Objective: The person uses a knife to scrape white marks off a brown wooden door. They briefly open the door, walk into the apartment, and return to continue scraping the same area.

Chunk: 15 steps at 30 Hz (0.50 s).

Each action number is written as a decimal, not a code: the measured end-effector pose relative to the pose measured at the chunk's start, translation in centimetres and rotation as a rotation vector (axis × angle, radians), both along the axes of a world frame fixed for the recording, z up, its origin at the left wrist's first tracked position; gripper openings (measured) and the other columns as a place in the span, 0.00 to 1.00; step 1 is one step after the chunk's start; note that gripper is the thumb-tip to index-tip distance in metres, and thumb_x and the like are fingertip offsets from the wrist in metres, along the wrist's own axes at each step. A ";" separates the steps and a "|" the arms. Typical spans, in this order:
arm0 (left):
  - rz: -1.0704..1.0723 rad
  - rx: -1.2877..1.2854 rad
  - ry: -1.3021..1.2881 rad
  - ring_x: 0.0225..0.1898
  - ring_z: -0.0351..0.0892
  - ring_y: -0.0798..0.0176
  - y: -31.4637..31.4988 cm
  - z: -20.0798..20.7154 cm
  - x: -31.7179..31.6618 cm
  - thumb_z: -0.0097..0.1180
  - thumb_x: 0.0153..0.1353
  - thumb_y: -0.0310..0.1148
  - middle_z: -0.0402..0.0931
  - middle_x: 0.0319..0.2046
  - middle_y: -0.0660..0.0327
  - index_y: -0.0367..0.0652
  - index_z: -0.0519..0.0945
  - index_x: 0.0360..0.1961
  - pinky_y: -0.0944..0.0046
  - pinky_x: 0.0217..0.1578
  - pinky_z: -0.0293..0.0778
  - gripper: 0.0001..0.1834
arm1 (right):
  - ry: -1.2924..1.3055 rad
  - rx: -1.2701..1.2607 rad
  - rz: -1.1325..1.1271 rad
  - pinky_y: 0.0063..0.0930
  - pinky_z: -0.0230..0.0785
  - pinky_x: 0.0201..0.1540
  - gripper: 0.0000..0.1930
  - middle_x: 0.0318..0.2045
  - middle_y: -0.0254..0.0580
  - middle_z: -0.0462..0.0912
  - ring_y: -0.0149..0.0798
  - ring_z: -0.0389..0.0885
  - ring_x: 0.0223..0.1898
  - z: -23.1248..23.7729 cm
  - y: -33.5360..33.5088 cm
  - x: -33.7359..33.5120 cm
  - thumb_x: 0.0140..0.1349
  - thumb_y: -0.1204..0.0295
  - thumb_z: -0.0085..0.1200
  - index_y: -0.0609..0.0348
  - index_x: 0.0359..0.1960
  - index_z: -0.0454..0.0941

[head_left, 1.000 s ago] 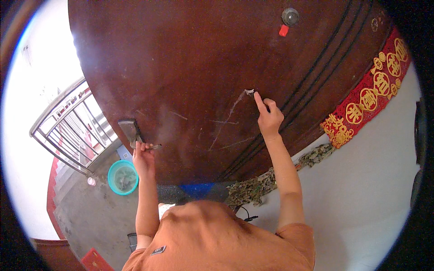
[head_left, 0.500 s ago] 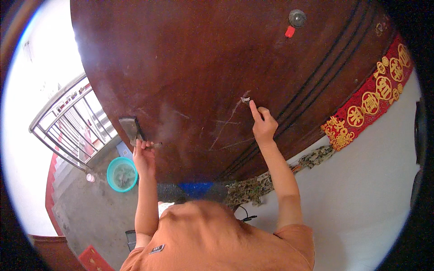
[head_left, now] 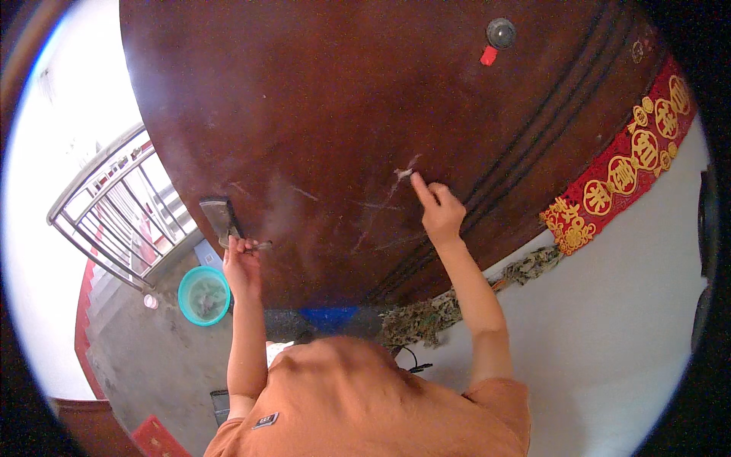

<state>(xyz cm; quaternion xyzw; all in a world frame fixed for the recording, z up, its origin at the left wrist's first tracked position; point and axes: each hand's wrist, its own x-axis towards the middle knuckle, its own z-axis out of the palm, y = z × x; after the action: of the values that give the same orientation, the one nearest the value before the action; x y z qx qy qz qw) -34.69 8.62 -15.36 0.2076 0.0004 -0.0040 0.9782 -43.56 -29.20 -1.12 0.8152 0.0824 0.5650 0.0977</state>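
Note:
My left hand (head_left: 243,263) is closed around a scraper with a broad flat blade (head_left: 219,216), held up at the left edge of a large dark brown door (head_left: 304,91). A thin end (head_left: 263,246) juts out to the right of those fingers; whether it belongs to the scraper is unclear. My right hand (head_left: 443,215) has its index finger stretched out against the door, the other fingers curled. At that fingertip is a small whitish scrap (head_left: 403,174), stuck on the door beside pale scratch lines (head_left: 373,217). The thumb is mostly hidden.
A round metal knob (head_left: 500,33) with a red tag sits high on the door. To the right hangs a red banner with gold ornaments (head_left: 623,174), above dried plants (head_left: 426,318). A turquoise basin (head_left: 204,295) holding water stands on the floor, near a metal railing (head_left: 126,206).
My right hand's fingertip has moved slightly left and down over the door, and the whitish scrap has shifted the same way. My left hand keeps the scraper nearly still.

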 end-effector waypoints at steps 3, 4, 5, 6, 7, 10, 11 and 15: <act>0.003 0.004 -0.003 0.34 0.70 0.65 0.1 -0.1 -0.1 0.52 0.70 0.36 0.67 0.25 0.69 0.48 0.68 0.32 0.62 0.39 0.68 0.10 | -0.073 0.111 -0.055 0.26 0.73 0.26 0.27 0.32 0.33 0.79 0.36 0.78 0.25 2.4 -0.3 0.2 0.54 0.82 0.55 0.38 0.55 0.81; 0.006 0.007 -0.001 0.34 0.70 0.65 0.1 0.0 -0.1 0.52 0.70 0.36 0.67 0.25 0.69 0.48 0.68 0.32 0.62 0.40 0.68 0.09 | -0.070 0.088 -0.054 0.26 0.73 0.26 0.27 0.32 0.33 0.79 0.36 0.78 0.25 2.3 -0.4 0.3 0.54 0.82 0.55 0.38 0.55 0.82; 0.010 0.010 0.002 0.34 0.70 0.65 0.2 0.1 -0.1 0.52 0.70 0.36 0.67 0.25 0.69 0.48 0.68 0.32 0.62 0.40 0.68 0.09 | -0.067 0.065 -0.054 0.26 0.73 0.26 0.27 0.32 0.33 0.79 0.37 0.78 0.25 2.0 -0.5 0.5 0.54 0.82 0.56 0.39 0.55 0.82; 0.008 0.015 0.006 0.34 0.70 0.65 0.3 0.1 -0.1 0.52 0.70 0.36 0.67 0.25 0.69 0.48 0.68 0.32 0.62 0.40 0.68 0.09 | -0.064 0.041 -0.052 0.25 0.73 0.26 0.27 0.32 0.34 0.79 0.37 0.78 0.25 1.6 -0.7 0.6 0.53 0.82 0.56 0.39 0.55 0.82; 0.010 0.015 0.011 0.34 0.70 0.65 0.2 0.3 -0.3 0.52 0.70 0.36 0.67 0.24 0.69 0.48 0.68 0.32 0.62 0.40 0.68 0.09 | -0.009 0.003 -0.031 0.26 0.73 0.26 0.27 0.32 0.34 0.78 0.37 0.78 0.24 0.6 -0.8 0.3 0.52 0.82 0.57 0.40 0.54 0.82; 0.007 0.002 -0.001 0.33 0.70 0.65 0.0 0.0 -0.2 0.52 0.70 0.36 0.66 0.24 0.69 0.48 0.68 0.32 0.62 0.40 0.69 0.10 | 0.095 -0.053 -0.004 0.26 0.74 0.26 0.28 0.30 0.34 0.77 0.36 0.77 0.24 -2.5 -0.5 -0.7 0.52 0.82 0.57 0.38 0.55 0.81; 0.008 -0.003 -0.011 0.33 0.70 0.65 0.0 -0.1 -0.1 0.52 0.70 0.36 0.66 0.24 0.69 0.48 0.68 0.32 0.62 0.40 0.69 0.10 | 0.111 -0.051 0.014 0.26 0.74 0.26 0.29 0.30 0.34 0.77 0.35 0.77 0.24 -2.9 -0.3 -0.9 0.52 0.82 0.57 0.37 0.55 0.81; 0.010 0.009 0.009 0.33 0.70 0.65 0.0 0.5 -0.2 0.52 0.70 0.35 0.66 0.24 0.68 0.47 0.68 0.30 0.61 0.42 0.69 0.11 | 0.018 0.001 -0.008 0.26 0.73 0.26 0.26 0.30 0.35 0.77 0.36 0.78 0.25 -2.0 -0.5 -0.5 0.53 0.82 0.57 0.37 0.52 0.83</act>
<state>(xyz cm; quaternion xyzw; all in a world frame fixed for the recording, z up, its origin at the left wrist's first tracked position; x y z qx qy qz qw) -34.88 8.57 -14.90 0.2117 0.0057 -0.0001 0.9773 -44.08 -29.66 -3.09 0.8207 0.0798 0.5571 0.0988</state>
